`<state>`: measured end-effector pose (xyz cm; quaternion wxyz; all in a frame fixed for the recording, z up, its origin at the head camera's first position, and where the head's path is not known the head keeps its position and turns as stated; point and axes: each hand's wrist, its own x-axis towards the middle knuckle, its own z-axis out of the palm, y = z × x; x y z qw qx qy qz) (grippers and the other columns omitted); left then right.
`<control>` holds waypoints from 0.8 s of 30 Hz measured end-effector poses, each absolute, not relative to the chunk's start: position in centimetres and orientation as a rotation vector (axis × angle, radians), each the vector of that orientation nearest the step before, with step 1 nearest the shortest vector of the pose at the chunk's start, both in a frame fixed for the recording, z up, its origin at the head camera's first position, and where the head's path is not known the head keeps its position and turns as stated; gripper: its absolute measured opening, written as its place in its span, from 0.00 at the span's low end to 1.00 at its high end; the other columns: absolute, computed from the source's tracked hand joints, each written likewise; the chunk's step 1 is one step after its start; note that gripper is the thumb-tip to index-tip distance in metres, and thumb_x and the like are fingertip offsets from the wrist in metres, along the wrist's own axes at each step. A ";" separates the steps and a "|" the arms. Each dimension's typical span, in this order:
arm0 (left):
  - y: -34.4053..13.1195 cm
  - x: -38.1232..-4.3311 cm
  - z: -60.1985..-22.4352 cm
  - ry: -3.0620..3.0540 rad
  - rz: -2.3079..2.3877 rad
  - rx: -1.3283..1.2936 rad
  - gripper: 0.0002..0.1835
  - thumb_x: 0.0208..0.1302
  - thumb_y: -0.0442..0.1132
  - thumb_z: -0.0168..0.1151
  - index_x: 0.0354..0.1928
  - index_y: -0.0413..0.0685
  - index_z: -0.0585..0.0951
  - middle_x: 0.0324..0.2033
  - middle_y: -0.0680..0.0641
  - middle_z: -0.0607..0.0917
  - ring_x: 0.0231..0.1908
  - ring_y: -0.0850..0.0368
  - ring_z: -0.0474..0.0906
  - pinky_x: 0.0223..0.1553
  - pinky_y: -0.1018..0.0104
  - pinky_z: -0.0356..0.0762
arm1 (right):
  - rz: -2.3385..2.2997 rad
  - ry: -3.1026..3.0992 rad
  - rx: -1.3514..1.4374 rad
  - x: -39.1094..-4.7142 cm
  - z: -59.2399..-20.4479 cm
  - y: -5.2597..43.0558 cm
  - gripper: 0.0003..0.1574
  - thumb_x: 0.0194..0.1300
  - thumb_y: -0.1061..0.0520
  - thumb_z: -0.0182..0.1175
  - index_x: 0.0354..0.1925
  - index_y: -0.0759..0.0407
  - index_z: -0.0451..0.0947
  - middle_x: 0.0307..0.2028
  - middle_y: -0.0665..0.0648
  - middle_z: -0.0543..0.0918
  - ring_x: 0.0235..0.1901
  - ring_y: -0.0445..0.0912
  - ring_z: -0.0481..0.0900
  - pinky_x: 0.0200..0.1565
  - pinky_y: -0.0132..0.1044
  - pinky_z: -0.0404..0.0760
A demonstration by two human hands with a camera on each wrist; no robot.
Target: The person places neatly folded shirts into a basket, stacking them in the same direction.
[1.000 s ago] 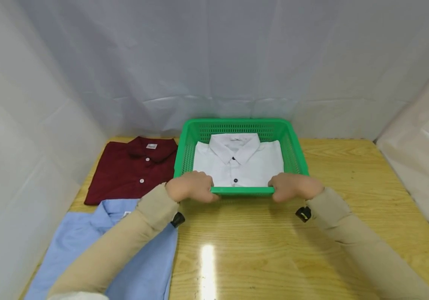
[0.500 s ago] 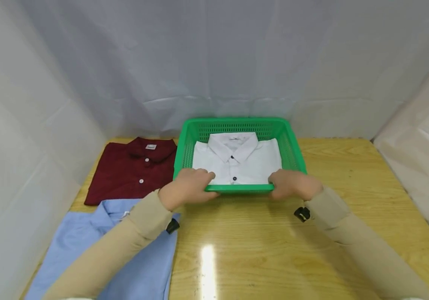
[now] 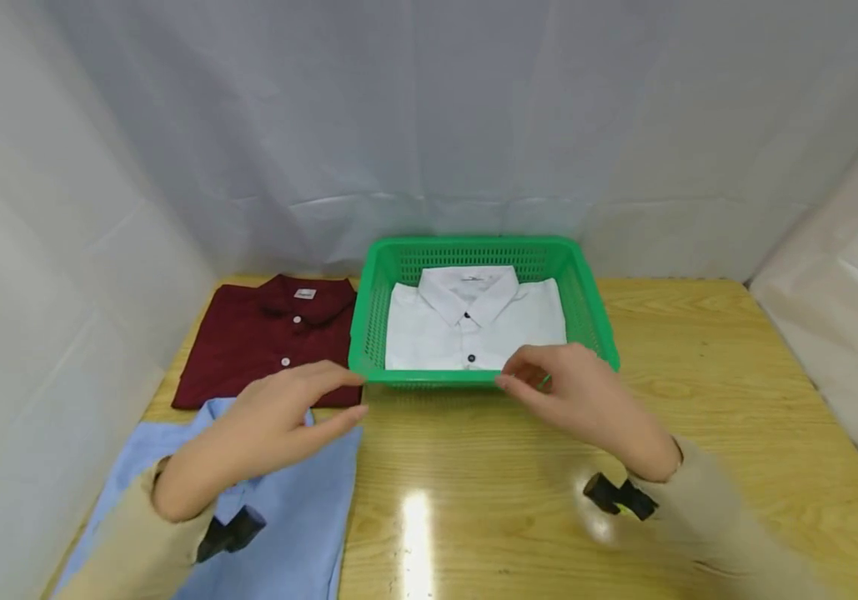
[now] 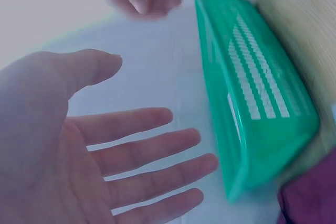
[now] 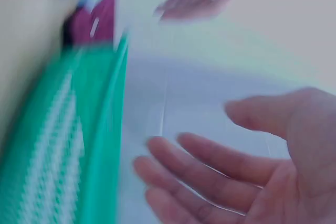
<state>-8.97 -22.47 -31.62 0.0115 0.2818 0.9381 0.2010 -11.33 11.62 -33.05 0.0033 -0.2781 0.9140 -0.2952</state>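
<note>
1. So the left hand [image 3: 263, 421] is open, fingers pretty much straight and thumb spread away from them, nothing in it. It's over the blue shirt, with the fingertips just by the basket's near left corner. Can't tell if they touch it.
2. The right hand [image 3: 586, 396] isn't holding anything either. Fingers are loosely bent, thumb apart, right by the near rim. The right wrist view is kinda blurry but shows a gap between fingers and plastic.
3. Both arms have beige sleeves [image 3: 124, 546], with a dark gadget [image 3: 232, 533] at each wrist.
4. The green basket [image 3: 429, 377] sits upright at the far middle of the table, slotted walls and all.
5. Inside it there's a folded white shirt [image 3: 439, 337], lying flat, collar toward the back, dark buttons down the front.
6. Left of the basket is a folded maroon shirt [image 3: 248, 342], pale buttons, little label in the collar.
7. Nearer the person is the light blue shirt [image 3: 286, 517], partly hidden by the left arm.
8. Everything's on a wood-grain table [image 3: 699, 358], with whitish sheeting [image 3: 474, 108] behind and along both sides.
</note>
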 end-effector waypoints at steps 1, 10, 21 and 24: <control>-23.3 -8.4 -31.8 2.938 0.666 0.847 0.20 0.69 0.54 0.61 0.56 0.52 0.81 0.52 0.54 0.83 0.48 0.59 0.81 0.46 0.53 0.81 | -1.042 2.793 -0.891 -10.9 -33.3 11.2 0.08 0.70 0.52 0.62 0.41 0.54 0.84 0.31 0.44 0.84 0.32 0.37 0.81 0.35 0.36 0.81; -32.0 -5.2 -34.7 3.011 0.832 0.336 0.20 0.71 0.49 0.60 0.57 0.46 0.81 0.50 0.44 0.84 0.47 0.45 0.80 0.40 0.48 0.79 | -1.639 1.912 -0.614 -10.3 -37.8 7.8 0.33 0.76 0.52 0.53 0.71 0.66 0.60 0.63 0.66 0.74 0.60 0.55 0.75 0.60 0.47 0.75; -40.0 -3.0 -38.6 3.008 0.792 -0.049 0.30 0.74 0.48 0.53 0.59 0.22 0.71 0.55 0.19 0.71 0.53 0.24 0.68 0.46 0.33 0.69 | -1.992 1.041 -0.153 -9.5 -42.5 4.7 0.51 0.78 0.43 0.43 0.73 0.77 0.32 0.71 0.82 0.43 0.72 0.72 0.46 0.71 0.56 0.50; -41.4 -3.0 -39.5 2.951 0.770 -0.101 0.35 0.76 0.49 0.48 0.60 0.14 0.63 0.55 0.13 0.64 0.56 0.18 0.60 0.51 0.28 0.61 | -2.009 0.950 -0.086 -8.8 -43.4 3.8 0.51 0.78 0.41 0.40 0.74 0.76 0.31 0.72 0.82 0.41 0.72 0.72 0.43 0.72 0.56 0.50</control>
